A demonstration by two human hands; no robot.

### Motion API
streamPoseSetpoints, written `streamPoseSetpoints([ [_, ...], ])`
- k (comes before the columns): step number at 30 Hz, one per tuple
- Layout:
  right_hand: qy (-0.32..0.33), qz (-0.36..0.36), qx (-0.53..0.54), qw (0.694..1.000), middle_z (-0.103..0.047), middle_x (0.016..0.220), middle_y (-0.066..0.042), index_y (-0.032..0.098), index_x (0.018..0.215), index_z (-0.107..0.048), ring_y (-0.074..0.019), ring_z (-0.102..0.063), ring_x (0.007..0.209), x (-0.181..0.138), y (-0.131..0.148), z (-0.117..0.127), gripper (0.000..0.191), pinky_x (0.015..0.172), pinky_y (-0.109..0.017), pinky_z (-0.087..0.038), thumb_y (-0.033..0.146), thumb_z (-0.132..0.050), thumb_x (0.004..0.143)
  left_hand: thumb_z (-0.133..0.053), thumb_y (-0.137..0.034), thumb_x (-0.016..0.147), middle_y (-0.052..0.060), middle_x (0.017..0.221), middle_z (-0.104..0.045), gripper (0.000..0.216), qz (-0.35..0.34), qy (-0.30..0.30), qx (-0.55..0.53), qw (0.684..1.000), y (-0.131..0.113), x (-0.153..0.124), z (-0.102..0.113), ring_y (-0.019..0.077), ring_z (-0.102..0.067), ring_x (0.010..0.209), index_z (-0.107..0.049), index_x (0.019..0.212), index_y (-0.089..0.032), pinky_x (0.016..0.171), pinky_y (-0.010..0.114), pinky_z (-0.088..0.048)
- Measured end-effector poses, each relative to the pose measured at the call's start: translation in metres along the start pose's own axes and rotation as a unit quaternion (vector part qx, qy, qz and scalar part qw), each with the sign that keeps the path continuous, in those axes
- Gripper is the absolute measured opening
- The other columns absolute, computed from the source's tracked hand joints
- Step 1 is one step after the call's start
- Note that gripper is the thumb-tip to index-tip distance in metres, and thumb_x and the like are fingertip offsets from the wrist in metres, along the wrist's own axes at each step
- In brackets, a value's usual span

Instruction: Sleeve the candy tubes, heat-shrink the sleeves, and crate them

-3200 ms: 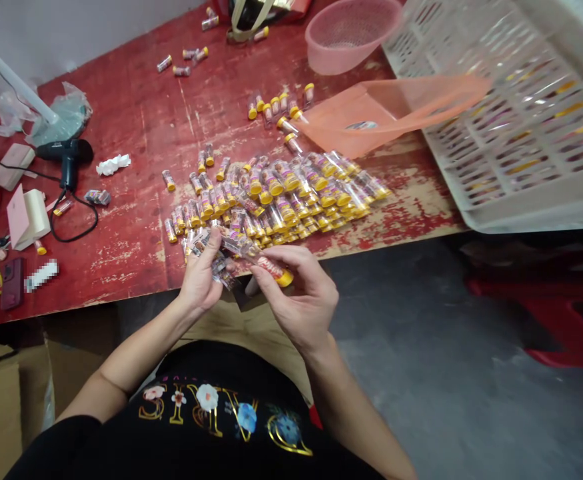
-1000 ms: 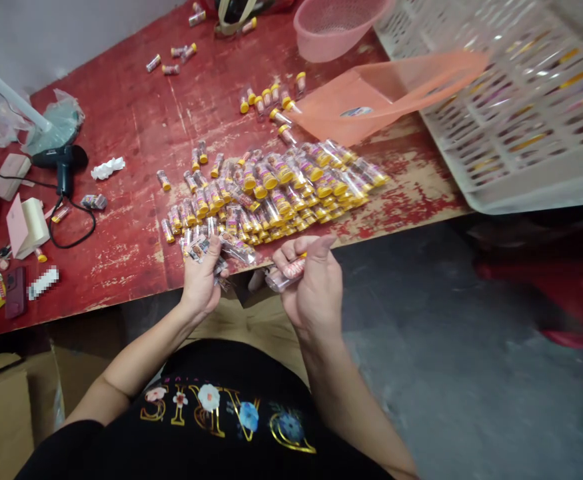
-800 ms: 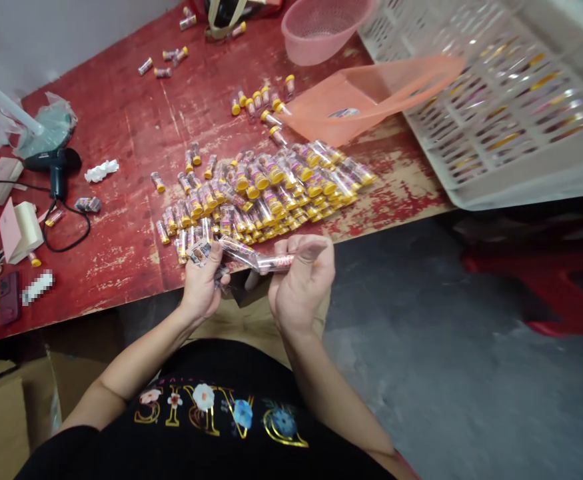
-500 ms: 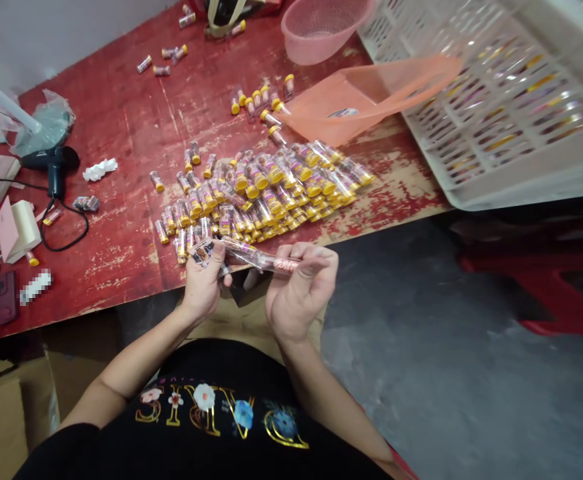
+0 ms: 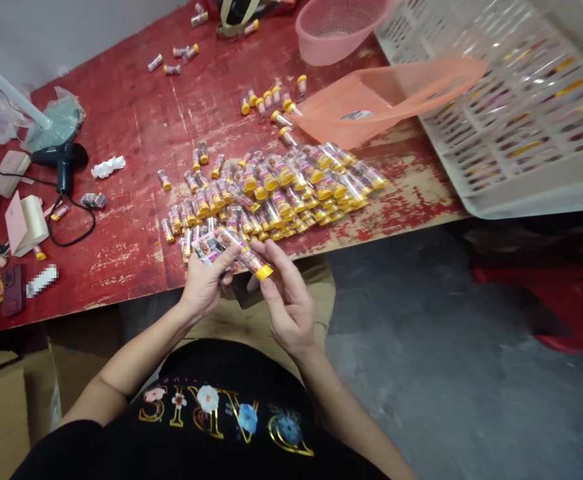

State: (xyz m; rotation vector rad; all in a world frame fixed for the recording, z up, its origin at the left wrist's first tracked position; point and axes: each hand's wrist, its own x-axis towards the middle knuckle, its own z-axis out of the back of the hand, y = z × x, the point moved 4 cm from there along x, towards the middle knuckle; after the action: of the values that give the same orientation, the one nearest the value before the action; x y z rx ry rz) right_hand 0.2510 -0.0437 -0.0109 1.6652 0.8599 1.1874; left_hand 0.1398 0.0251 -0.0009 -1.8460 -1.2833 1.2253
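Note:
My left hand [image 5: 204, 283] is closed on a bunch of clear printed sleeves [image 5: 210, 247] at the near edge of the red table [image 5: 136, 127]. My right hand [image 5: 284, 300] pinches a small yellow-capped tube [image 5: 251, 259] that sits partly inside one sleeve, its cap pointing right. Just beyond both hands lies a wide pile of yellow-capped tubes [image 5: 276, 190] on the table.
A white slotted crate [image 5: 521, 113] holding tubes stands at the right, with an orange mesh bag [image 5: 371, 107] and a pink basket [image 5: 336, 33] beside it. A black heat gun [image 5: 64, 160] with its cord, a phone and small boxes lie at the left. Cardboard boxes [image 5: 6, 400] stand below.
My right hand has turned the tube over and brought it towards my left hand. It lay flat in the closed fist with its cap hidden; its yellow cap now shows at my fingertips.

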Motion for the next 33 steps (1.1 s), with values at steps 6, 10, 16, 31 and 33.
streamPoseSetpoints([
  [6,-0.094,0.044,-0.088,0.991,-0.075,0.108,-0.004,0.033,0.121,-0.076,-0.0175,-0.072,0.098,0.006,0.011,0.01,0.04,0.086,-0.033,-0.061,0.009,-0.068,0.09,-0.095,-0.033,0.065,-0.003,0.084,-0.065,0.058,-0.022,0.043,0.016,0.999,0.002,-0.005,0.005,0.0026,-0.048,0.051,-0.066,0.114,-0.021,0.038,0.015,-0.031],
  [10,-0.12,0.052,-0.113,0.985,-0.076,0.093,-0.002,0.031,0.112,-0.079,-0.0153,-0.072,0.082,0.009,0.014,0.006,0.034,0.075,-0.029,-0.062,0.009,-0.073,0.087,-0.094,-0.033,0.067,-0.001,0.09,-0.069,0.064,-0.019,0.049,0.023,0.998,0.001,-0.009,0.007,0.0038,-0.051,0.053,-0.065,0.123,-0.024,0.039,0.015,-0.032],
  [16,-0.101,0.049,-0.132,0.985,-0.077,0.096,-0.003,0.029,0.111,-0.079,-0.0161,-0.073,0.085,0.015,0.017,-0.003,0.031,0.076,-0.031,-0.062,0.012,-0.073,0.087,-0.096,-0.035,0.062,0.0,0.089,-0.071,0.072,-0.006,0.023,0.007,1.0,-0.006,-0.006,0.013,0.0042,-0.052,0.053,-0.064,0.126,-0.023,0.039,0.015,-0.032],
  [31,0.164,0.034,-0.126,0.978,-0.08,0.1,-0.005,0.025,0.102,-0.082,-0.0193,-0.075,0.091,0.153,-0.039,-0.119,0.017,0.083,-0.035,-0.061,0.025,-0.072,0.088,-0.099,-0.029,0.052,-0.004,0.077,-0.067,0.055,-0.093,-0.105,-0.18,0.974,-0.071,0.098,0.082,0.0027,-0.053,0.053,-0.068,0.094,-0.013,0.038,0.014,-0.028],
  [33,0.162,0.036,-0.129,0.978,-0.081,0.098,-0.005,0.025,0.102,-0.082,-0.0191,-0.074,0.089,0.159,-0.049,-0.127,0.017,0.082,-0.035,-0.06,0.026,-0.073,0.088,-0.098,-0.029,0.053,-0.004,0.079,-0.068,0.055,-0.093,-0.115,-0.193,0.97,-0.071,0.109,0.089,0.0031,-0.054,0.054,-0.068,0.096,-0.013,0.039,0.014,-0.028],
])
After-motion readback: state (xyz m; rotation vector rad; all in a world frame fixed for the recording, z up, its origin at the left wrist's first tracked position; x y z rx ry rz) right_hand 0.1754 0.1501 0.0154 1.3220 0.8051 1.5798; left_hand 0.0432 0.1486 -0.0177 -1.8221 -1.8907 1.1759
